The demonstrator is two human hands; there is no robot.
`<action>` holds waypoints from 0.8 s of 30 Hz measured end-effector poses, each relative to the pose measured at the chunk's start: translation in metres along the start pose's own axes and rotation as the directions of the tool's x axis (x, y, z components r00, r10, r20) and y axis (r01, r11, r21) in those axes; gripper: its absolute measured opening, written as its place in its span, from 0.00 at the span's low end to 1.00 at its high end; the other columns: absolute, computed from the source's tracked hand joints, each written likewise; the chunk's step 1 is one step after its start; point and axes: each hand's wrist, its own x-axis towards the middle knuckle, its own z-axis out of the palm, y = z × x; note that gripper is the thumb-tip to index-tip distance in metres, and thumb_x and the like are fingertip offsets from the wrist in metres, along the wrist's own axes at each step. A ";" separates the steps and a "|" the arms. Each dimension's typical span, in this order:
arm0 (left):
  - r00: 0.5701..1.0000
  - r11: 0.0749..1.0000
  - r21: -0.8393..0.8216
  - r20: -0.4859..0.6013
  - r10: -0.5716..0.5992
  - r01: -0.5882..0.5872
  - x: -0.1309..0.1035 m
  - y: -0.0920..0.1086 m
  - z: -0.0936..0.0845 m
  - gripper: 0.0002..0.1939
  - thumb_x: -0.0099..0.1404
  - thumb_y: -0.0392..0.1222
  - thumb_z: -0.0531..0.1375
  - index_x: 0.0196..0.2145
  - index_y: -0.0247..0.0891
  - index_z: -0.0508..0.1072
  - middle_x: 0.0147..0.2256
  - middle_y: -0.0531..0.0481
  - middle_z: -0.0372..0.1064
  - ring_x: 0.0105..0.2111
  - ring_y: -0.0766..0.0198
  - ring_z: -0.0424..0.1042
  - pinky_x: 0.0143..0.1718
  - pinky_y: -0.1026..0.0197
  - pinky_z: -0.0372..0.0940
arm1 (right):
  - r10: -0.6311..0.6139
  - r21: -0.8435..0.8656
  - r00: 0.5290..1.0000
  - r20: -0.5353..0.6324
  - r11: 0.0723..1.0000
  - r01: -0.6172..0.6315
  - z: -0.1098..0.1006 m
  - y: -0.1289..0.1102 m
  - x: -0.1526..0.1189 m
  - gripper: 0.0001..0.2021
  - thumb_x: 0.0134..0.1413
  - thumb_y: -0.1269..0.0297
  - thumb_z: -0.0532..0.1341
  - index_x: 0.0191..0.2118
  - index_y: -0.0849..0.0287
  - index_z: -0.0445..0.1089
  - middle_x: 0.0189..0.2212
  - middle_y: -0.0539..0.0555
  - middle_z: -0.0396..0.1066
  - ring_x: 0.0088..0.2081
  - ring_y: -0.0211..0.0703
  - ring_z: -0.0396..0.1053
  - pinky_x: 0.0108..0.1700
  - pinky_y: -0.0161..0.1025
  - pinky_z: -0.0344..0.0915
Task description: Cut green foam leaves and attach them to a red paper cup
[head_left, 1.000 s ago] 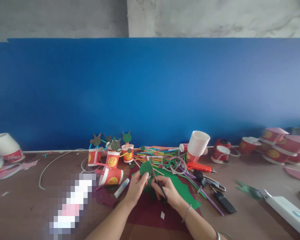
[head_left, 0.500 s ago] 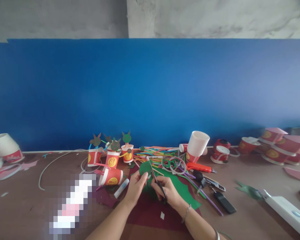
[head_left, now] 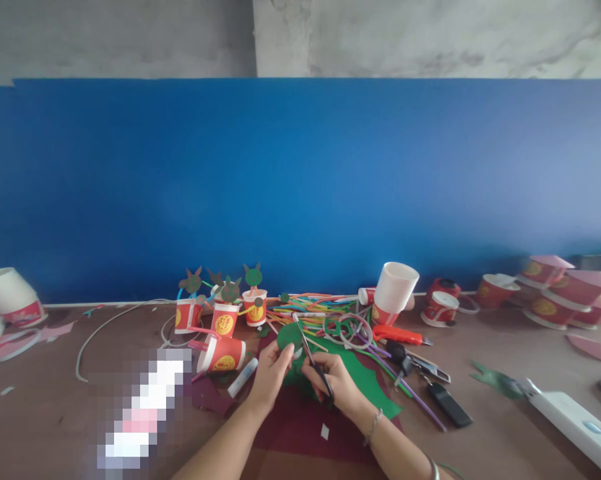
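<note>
Between the thumb and fingers of my left hand (head_left: 275, 373) is a round piece of green paper (head_left: 289, 335). My right hand (head_left: 333, 380) grips a pair of scissors (head_left: 321, 375) with dark handles, its blades pointing up and away beside the paper's right edge. Whether the blades touch the paper I cannot tell. Under and beyond my hands lie a larger green sheet (head_left: 363, 377) and a dark red sheet (head_left: 300, 433). A small white scrap (head_left: 325, 431) rests on the red one. A glue stick (head_left: 243, 378) lies left of my left hand.
Decorated paper cups (head_left: 225, 321) with green paper heads stand at the back left. Behind my hands are loose coloured sticks (head_left: 305, 305). To the right are stacked cups (head_left: 395, 293), an orange utility knife (head_left: 397, 335), keys with a black fob (head_left: 449, 403) and a white device (head_left: 575, 420).
The view has shifted very slightly. Both hands, the green paper and the scissors keep nearly the same positions.
</note>
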 end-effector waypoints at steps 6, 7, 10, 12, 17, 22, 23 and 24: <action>1.000 0.999 -0.031 -0.016 -0.008 0.007 0.001 -0.002 0.000 0.17 0.55 0.53 0.61 0.26 0.34 0.67 0.18 0.59 0.53 0.19 0.74 0.51 0.21 0.70 0.47 | -0.016 0.006 1.000 0.009 1.000 0.016 0.000 0.000 0.000 0.13 0.44 0.58 0.62 0.20 0.60 0.62 0.08 0.42 0.55 0.10 0.28 0.51 0.13 0.28 0.46; 1.000 0.999 -0.033 -0.021 -0.006 0.005 0.001 -0.003 0.000 0.17 0.55 0.53 0.61 0.27 0.34 0.67 0.19 0.59 0.53 0.19 0.74 0.51 0.21 0.70 0.48 | -0.014 0.005 1.000 0.009 1.000 0.014 0.000 0.000 0.000 0.13 0.44 0.58 0.62 0.21 0.61 0.62 0.08 0.42 0.55 0.10 0.28 0.52 0.13 0.28 0.46; 0.999 0.999 -0.042 -0.036 -0.007 0.005 0.002 -0.003 0.000 0.17 0.56 0.54 0.60 0.27 0.35 0.67 0.19 0.59 0.53 0.20 0.74 0.51 0.21 0.71 0.48 | -0.004 0.004 1.000 0.004 1.000 0.004 0.000 0.000 0.000 0.12 0.44 0.58 0.62 0.21 0.61 0.62 0.08 0.43 0.56 0.10 0.29 0.52 0.13 0.27 0.46; 0.999 0.999 -0.041 -0.046 -0.017 0.015 0.002 -0.003 0.000 0.18 0.56 0.54 0.59 0.25 0.35 0.66 0.19 0.59 0.51 0.20 0.74 0.51 0.21 0.71 0.48 | -0.003 0.004 1.000 0.008 1.000 0.003 0.000 0.001 0.000 0.13 0.44 0.57 0.62 0.22 0.61 0.63 0.08 0.43 0.57 0.10 0.29 0.52 0.13 0.27 0.46; 0.999 1.000 0.004 -0.034 -0.011 0.011 0.001 -0.001 0.001 0.22 0.57 0.57 0.57 0.20 0.36 0.61 0.17 0.59 0.49 0.19 0.73 0.49 0.20 0.69 0.47 | -0.017 0.016 0.999 0.028 1.000 0.017 0.000 0.002 0.000 0.14 0.44 0.55 0.62 0.22 0.61 0.63 0.09 0.43 0.58 0.11 0.29 0.54 0.14 0.28 0.48; 0.998 0.993 0.106 0.025 0.052 -0.054 0.000 0.001 0.002 0.22 0.58 0.57 0.56 0.19 0.37 0.57 0.17 0.59 0.50 0.18 0.72 0.48 0.19 0.68 0.45 | -0.022 0.042 0.999 0.026 0.999 0.021 0.000 0.006 0.002 0.15 0.44 0.53 0.62 0.25 0.62 0.64 0.09 0.44 0.60 0.12 0.30 0.55 0.16 0.28 0.50; 0.998 0.992 0.115 0.026 0.056 -0.059 0.000 0.002 0.002 0.22 0.58 0.57 0.56 0.19 0.37 0.57 0.17 0.58 0.50 0.19 0.72 0.48 0.19 0.67 0.45 | -0.020 0.040 1.000 0.024 0.999 0.020 0.000 0.007 0.002 0.15 0.44 0.53 0.62 0.25 0.62 0.64 0.10 0.44 0.60 0.12 0.30 0.55 0.16 0.28 0.50; 0.998 0.991 0.118 0.029 0.057 -0.060 -0.001 0.002 0.002 0.22 0.57 0.57 0.56 0.19 0.37 0.57 0.17 0.58 0.50 0.19 0.72 0.49 0.19 0.67 0.45 | -0.020 0.036 1.000 0.022 0.999 0.019 0.000 0.006 0.002 0.15 0.44 0.53 0.62 0.25 0.62 0.64 0.09 0.44 0.60 0.12 0.30 0.55 0.16 0.28 0.50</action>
